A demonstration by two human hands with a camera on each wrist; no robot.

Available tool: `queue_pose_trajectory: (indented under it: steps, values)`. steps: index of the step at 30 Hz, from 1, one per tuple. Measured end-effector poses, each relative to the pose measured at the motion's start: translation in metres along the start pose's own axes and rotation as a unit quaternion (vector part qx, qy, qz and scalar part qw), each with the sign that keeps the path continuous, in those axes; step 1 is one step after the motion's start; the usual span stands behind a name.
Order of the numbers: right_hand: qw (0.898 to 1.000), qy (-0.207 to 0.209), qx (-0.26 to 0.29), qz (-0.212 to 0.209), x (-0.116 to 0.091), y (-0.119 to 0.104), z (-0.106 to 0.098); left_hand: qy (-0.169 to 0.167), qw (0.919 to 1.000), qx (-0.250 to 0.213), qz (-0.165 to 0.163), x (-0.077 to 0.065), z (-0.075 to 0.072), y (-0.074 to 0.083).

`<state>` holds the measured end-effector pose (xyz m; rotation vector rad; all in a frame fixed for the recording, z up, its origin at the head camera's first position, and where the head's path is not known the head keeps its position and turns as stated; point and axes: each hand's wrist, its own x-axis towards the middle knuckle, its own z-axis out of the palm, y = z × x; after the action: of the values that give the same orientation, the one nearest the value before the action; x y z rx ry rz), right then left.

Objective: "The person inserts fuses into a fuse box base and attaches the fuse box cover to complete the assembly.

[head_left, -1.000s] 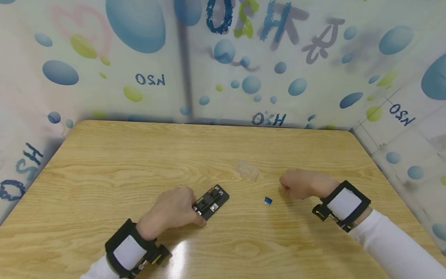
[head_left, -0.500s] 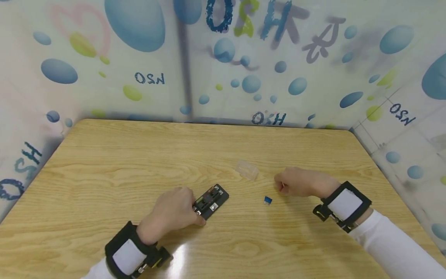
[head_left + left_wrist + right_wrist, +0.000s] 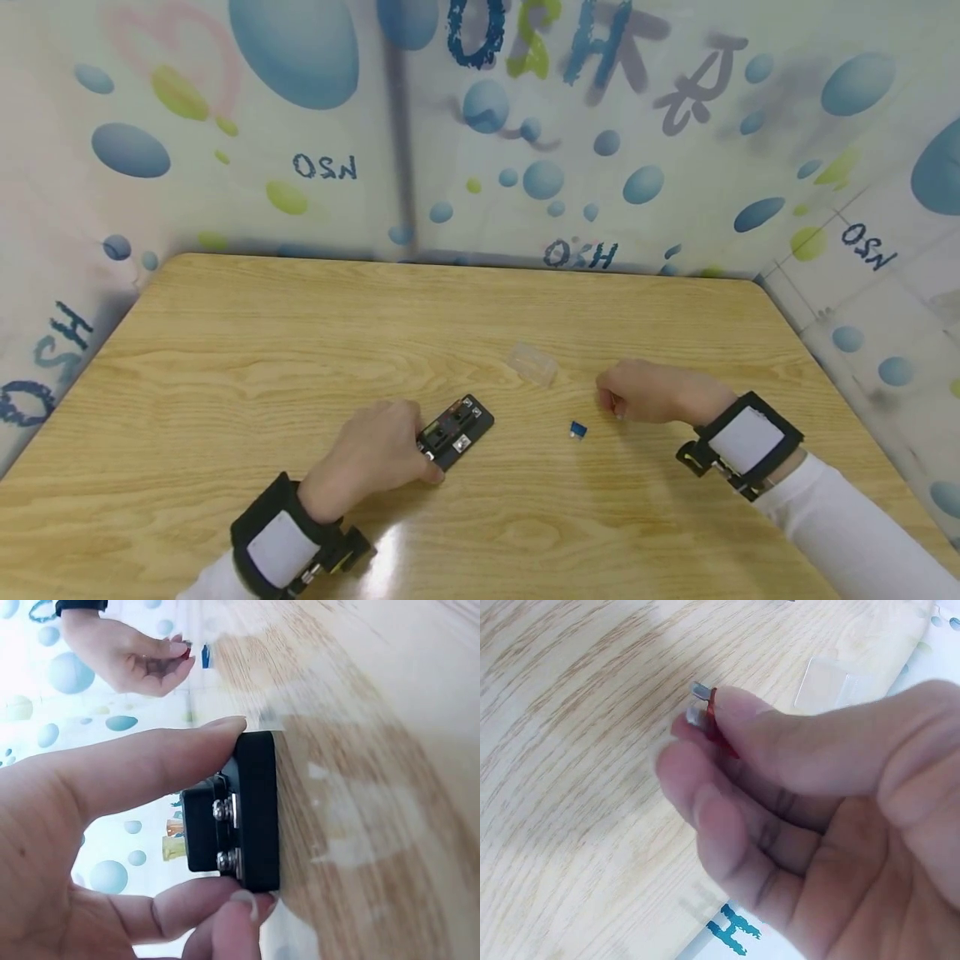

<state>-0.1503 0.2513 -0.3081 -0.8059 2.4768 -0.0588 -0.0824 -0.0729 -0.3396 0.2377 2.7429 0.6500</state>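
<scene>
My left hand (image 3: pixel 371 446) grips a black fuse block (image 3: pixel 461 433) at its edges, thumb on one side and fingers on the other. Metal screws (image 3: pixel 223 810) show on the block in the left wrist view, with yellow and orange plastic pieces (image 3: pixel 174 847) behind its raised part. Between the thumb and fingertips of my right hand (image 3: pixel 648 392) is a small red blade fuse (image 3: pixel 721 741). Its two metal prongs point outward, and the thumb hides part of its body. A blue blade fuse (image 3: pixel 577 429) lies on the table just left of that hand.
A small clear plastic box (image 3: pixel 532 364) rests on the wooden table (image 3: pixel 300 333), beyond the blue fuse and left of the right hand. A patterned curtain (image 3: pixel 480 167) hangs behind the table's far edge.
My right hand moves slightly left, then a little back to the right, with its fingertips turning slightly. The left hand, fuse block, blue fuse and clear box stay in place.
</scene>
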Motion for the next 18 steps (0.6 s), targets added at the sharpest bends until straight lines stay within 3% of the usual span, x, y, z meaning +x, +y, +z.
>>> queue_pose_trajectory:
  steps: [9, 18]
  values:
    - [1.0, 0.02, 0.006, -0.007, 0.0001, 0.0033, 0.0027, -0.005, 1.0, 0.007, 0.003, 0.0015, -0.0002, -0.0003]
    - [1.0, 0.013, 0.008, 0.001, 0.0028, 0.0015, 0.0001, -0.01, 0.9999, 0.003, -0.001, 0.0025, -0.0004, -0.0014]
